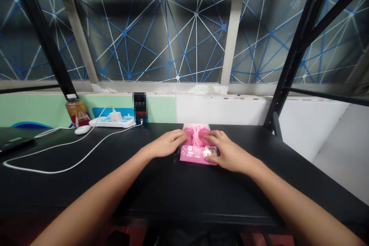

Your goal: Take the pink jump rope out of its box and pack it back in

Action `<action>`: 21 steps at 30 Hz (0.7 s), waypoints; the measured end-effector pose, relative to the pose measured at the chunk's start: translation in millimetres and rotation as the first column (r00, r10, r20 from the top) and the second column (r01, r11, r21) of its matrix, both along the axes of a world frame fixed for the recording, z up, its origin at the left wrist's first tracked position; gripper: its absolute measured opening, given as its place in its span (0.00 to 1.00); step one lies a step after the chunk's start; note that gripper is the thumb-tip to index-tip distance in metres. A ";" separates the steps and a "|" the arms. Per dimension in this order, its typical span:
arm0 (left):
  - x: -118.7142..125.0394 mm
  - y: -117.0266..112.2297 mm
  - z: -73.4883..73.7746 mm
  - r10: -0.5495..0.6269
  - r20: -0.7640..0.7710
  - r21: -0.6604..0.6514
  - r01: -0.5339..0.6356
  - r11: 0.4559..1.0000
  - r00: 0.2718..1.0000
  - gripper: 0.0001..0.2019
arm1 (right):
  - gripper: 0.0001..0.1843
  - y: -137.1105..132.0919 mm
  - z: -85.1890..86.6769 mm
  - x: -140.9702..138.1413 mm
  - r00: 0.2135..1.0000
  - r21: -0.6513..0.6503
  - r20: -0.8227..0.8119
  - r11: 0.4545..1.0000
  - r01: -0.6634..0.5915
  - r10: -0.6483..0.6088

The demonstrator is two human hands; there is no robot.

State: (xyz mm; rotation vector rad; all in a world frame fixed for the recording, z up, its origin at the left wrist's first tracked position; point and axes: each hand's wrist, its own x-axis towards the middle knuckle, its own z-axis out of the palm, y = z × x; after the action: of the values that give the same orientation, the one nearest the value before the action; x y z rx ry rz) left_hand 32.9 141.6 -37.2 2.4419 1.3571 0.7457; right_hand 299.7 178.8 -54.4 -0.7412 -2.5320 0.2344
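A pink box (193,155) with white print and a cartoon animal face lies on the black desk in front of me. Inside it sits a bundled pink cord (197,135), with a rounded darker pink part on each side; it looks like a skipping rope. My left hand (168,143) grips the box's left side, its curled fingertips at the left pink part. On the right, my right hand (227,152) holds the box with the thumb against the printed front panel and the fingers over the right pink part. The undersides of both hands' fingers are partly hidden.
On the left, a white cable (52,172) loops over the black desk (161,196). Behind it stand a power strip (112,123) with a charger, a white mouse (82,130), a drink bottle (77,111) and a blurred-out dark device (140,107). Black frame posts flank the desk.
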 end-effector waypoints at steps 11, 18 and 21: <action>1.5 -3.5 -7.1 0.056 -0.100 0.143 -0.041 0.989 0.993 0.12 | 0.22 17.8 -7.1 5.2 0.999 -0.055 -0.035 0.998 -0.006 0.004; 3.6 -4.5 -7.6 0.187 -0.097 0.015 -0.186 0.982 0.978 0.16 | 0.17 23.2 -8.4 2.6 0.986 -0.187 -0.107 0.976 0.110 -0.131; -2.0 -6.4 -0.1 0.077 -0.050 -0.285 -0.088 0.955 0.996 0.23 | 0.23 21.9 -3.7 8.8 0.998 -0.398 -0.016 0.916 0.054 -0.065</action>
State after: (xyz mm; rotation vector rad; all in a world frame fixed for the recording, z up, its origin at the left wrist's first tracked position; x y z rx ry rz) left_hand 30.9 135.2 -37.3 2.1944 1.4751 0.4816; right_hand 308.5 200.7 -58.1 -0.9563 -2.4552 0.7506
